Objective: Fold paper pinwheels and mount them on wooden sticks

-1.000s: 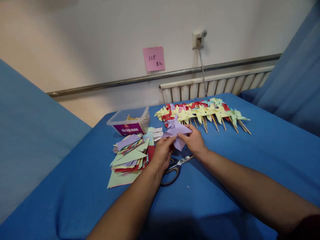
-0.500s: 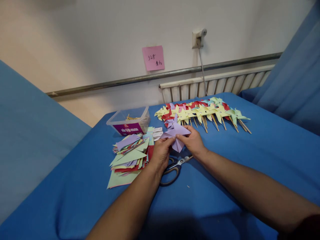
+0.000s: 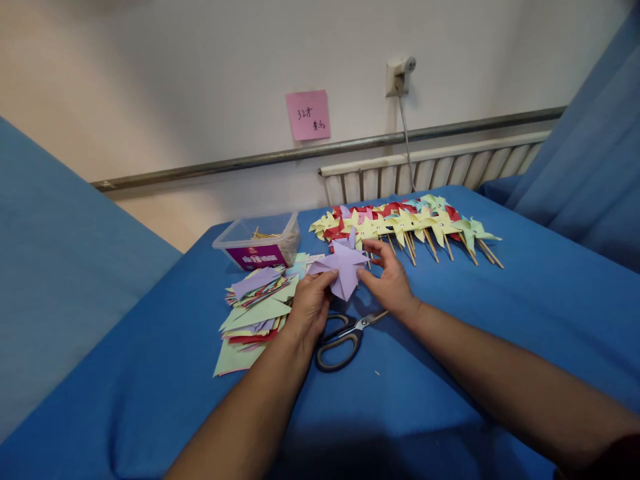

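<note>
A folded purple paper pinwheel [image 3: 344,268] is held just above the blue table. My left hand [image 3: 310,307] pinches its left side with thumb and fingers closed. My right hand [image 3: 389,277] sits at its right edge, fingers curled and touching the paper, index finger stretched toward the row of pinwheels. Black-handled scissors [image 3: 341,337] lie on the cloth right under both hands.
A row of finished paper pinwheels on wooden sticks [image 3: 407,227] lies behind the hands. A stack of cut coloured paper [image 3: 255,307] is at the left, with a clear plastic box of sticks [image 3: 260,241] behind it. Blue cloth [image 3: 500,313] covers the table.
The purple pinwheel has shifted slightly left and turned flatter toward the camera. My right hand has loosened and opened its fingers a little; my left hand keeps its pinch.
</note>
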A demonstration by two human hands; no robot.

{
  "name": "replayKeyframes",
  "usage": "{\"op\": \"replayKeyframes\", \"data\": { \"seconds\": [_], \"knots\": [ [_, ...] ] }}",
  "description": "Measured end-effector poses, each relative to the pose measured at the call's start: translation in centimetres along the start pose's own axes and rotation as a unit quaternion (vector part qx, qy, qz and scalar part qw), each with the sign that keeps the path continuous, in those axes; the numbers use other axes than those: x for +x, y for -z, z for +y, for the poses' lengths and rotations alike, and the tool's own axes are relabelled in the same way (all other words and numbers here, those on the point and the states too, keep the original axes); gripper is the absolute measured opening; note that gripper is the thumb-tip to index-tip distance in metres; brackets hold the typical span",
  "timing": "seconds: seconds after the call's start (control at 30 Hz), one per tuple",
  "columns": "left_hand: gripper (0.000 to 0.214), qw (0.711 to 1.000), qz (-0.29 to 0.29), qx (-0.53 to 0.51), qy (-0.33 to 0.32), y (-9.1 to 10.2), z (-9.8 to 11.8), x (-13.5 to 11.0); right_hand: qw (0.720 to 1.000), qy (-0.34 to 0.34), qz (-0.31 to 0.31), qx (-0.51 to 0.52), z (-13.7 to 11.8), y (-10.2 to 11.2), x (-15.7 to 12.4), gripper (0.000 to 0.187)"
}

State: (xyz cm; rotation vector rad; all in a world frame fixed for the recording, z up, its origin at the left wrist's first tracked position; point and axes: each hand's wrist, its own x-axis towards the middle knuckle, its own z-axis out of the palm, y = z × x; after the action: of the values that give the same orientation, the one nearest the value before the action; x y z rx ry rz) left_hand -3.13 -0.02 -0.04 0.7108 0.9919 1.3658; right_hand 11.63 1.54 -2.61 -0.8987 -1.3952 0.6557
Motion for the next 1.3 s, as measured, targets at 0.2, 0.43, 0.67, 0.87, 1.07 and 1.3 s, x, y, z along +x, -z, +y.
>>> {"op": "replayKeyframes", "data": {
  "seconds": [0.2, 0.43, 0.67, 0.87, 1.07, 1.3],
  "knots": [
    [0.031, 0.999, 0.012, -0.042, 0.017, 0.5, 1.2, 0.0, 0.974, 0.17, -0.088, -0.124, -1.5, 0.6, -0.4, 0.045],
    [0.029, 0.998, -0.018, -0.053, 0.018, 0.5, 1.0, 0.0, 0.96, 0.2, -0.114, -0.161, -1.2, 0.7, -0.3, 0.013],
    [0.025, 1.0, -0.025, -0.012, 0.006, 0.3, 0.8, -0.3, 0.966, 0.185, -0.097, -0.149, -1.3, 0.6, -0.2, 0.005],
    [0.029, 0.999, -0.028, 0.037, -0.007, 0.1, 0.5, -0.5, 0.975, 0.156, -0.073, -0.139, -1.4, 0.5, -0.2, 0.01],
    [0.032, 0.998, -0.029, 0.052, -0.01, 0.1, 0.2, -0.4, 0.978, 0.137, -0.063, -0.145, -1.0, 0.4, -0.1, 0.012],
    [0.029, 0.997, -0.037, 0.069, -0.005, 0.2, 0.2, -0.5, 0.978, 0.112, -0.076, -0.156, -0.6, 0.4, 0.1, 0.013]
  ]
}}
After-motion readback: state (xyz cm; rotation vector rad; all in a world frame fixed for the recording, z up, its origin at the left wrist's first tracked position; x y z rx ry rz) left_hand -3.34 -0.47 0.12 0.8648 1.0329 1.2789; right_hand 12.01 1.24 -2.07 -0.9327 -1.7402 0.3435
